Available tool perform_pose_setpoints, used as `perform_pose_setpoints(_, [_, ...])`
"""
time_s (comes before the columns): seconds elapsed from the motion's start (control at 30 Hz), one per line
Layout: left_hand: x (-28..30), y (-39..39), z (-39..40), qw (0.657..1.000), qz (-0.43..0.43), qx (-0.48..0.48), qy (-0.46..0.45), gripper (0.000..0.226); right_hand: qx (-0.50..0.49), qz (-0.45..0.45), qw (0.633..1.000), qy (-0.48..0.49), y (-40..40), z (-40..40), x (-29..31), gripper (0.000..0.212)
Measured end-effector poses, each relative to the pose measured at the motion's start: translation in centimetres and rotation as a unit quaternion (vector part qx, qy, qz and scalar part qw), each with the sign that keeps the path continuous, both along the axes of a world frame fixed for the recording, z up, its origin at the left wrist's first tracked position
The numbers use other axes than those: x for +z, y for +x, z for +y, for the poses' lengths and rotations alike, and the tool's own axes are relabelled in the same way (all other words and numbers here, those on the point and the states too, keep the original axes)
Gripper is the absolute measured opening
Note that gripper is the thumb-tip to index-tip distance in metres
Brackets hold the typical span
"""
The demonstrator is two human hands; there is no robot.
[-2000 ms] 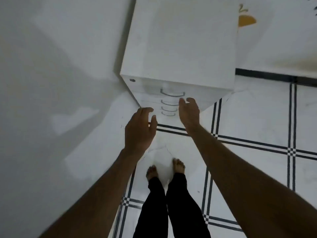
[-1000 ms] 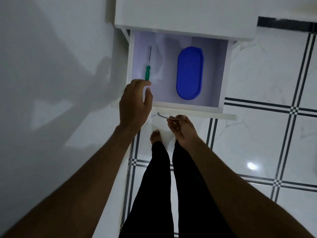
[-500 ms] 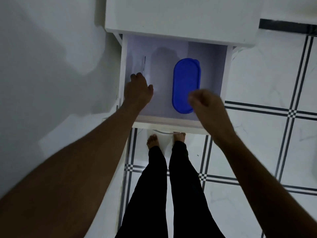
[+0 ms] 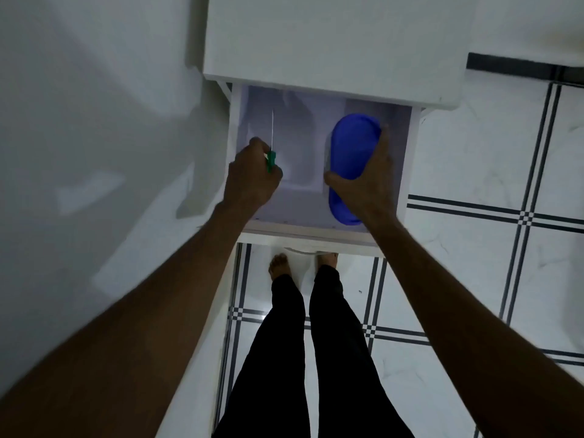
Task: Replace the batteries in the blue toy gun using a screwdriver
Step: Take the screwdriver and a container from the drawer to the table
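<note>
Task status: early, tool retrieval only. The drawer (image 4: 407, 159) is open. The left hand (image 4: 252, 178) grips one screwdriver (image 4: 271, 156); the right hand (image 4: 363, 178) grips one blue box (image 4: 350, 147). No toy gun or batteries are visible. Unscrewing and battery swap remain.

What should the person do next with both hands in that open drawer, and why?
Probably lift both things out of the drawer. The left hand already grips the green-handled screwdriver, and the right hand is curled round the blue oval container. No toy gun is in view, so the work likely happens elsewhere.
</note>
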State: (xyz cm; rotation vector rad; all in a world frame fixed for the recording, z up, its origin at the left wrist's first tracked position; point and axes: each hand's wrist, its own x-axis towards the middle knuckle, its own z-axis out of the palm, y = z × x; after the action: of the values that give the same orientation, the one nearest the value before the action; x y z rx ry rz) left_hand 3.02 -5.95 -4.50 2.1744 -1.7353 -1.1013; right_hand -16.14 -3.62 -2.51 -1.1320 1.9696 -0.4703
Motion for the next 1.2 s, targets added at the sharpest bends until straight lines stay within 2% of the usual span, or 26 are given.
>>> perform_pose_setpoints(0.2, [7.1,2.3,5.3,0.997,0.057,0.031,-0.046,0.033,0.053,-0.046,0.997,-0.013,-1.4,7.4,9.6,0.117])
perform_pose_setpoints(0.3, [9.1,2.9,8.8,0.994,0.061,0.058,-0.066,0.031,0.080,-0.097,0.992,0.026,-1.1,12.6,11.4,0.119])
perform_pose_setpoints(0.47, [9.9,3.7,14.6,0.991,0.051,0.116,-0.052,0.029,0.129,-0.119,0.972,0.153,-0.2,20.0,7.9,0.120])
perform_pose_setpoints(0.6, [9.5,3.6,17.2,0.991,0.049,0.121,-0.044,0.030,0.144,-0.119,0.960,0.210,0.7,21.4,3.9,0.126])
perform_pose_setpoints(0.77, [9.1,3.4,17.3,0.991,0.056,0.109,-0.053,0.032,0.151,-0.104,0.963,0.199,1.3,19.4,1.5,0.145])
perform_pose_setpoints(1.2, [8.3,3.0,14.0,0.991,0.064,0.085,-0.078,0.032,0.145,-0.084,0.971,0.173,1.5,13.0,-0.6,0.143])
